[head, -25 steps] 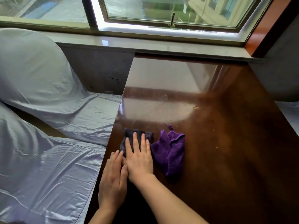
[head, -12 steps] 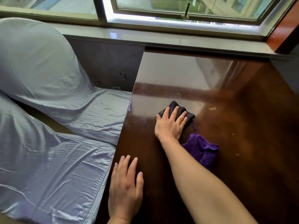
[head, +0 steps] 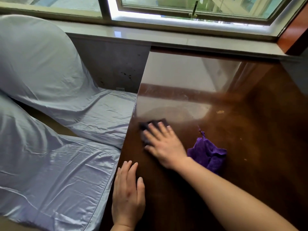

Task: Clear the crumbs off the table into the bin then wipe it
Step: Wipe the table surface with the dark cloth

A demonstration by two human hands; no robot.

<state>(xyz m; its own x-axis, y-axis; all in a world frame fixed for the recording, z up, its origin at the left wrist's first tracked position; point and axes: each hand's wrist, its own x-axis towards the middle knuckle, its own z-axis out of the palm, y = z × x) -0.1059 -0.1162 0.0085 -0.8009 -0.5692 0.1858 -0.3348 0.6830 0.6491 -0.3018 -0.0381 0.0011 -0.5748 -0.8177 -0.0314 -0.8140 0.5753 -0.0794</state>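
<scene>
A glossy dark brown table (head: 250, 164) fills the right of the view. My right hand (head: 164, 144) lies flat, fingers spread, pressing a dark cloth (head: 150, 125) onto the table near its left edge. A crumpled purple cloth (head: 207, 153) lies just right of that wrist. My left hand (head: 128, 194) rests palm down on the table's near left edge and holds nothing. A pale crumb (head: 220, 112) sits farther back, with a few tiny specks (head: 245, 159) to the right. No bin is in view.
Two chairs in pale blue satin covers (head: 58, 124) stand close against the table's left side. A grey windowsill (head: 166, 37) and window run along the far end. An orange-brown wall corner (head: 293, 35) is at the upper right.
My right hand slid the dark cloth forward, then left and back toward the table's left edge. My left hand stayed flat on the near edge. The purple cloth stayed where it lay.
</scene>
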